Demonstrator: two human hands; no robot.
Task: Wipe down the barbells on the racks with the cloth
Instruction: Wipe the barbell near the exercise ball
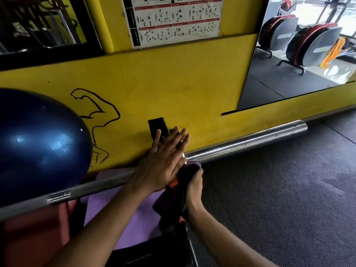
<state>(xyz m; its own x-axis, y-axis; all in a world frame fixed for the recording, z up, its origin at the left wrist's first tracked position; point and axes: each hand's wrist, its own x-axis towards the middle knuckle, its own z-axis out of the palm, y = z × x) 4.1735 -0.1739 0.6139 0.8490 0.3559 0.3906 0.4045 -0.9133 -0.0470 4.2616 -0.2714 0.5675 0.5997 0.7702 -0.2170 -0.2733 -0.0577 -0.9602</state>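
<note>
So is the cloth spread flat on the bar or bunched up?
Bunched: the purple cloth hangs crumpled from the right hand beside the barbell, not spread.

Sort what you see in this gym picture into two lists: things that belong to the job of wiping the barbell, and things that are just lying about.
Belong to the job:
barbell
purple cloth
right hand, gripping the cloth
left hand, fingers straight over the bar

Just lying about:
blue exercise ball
purple mat
exercise poster
mirror
</note>
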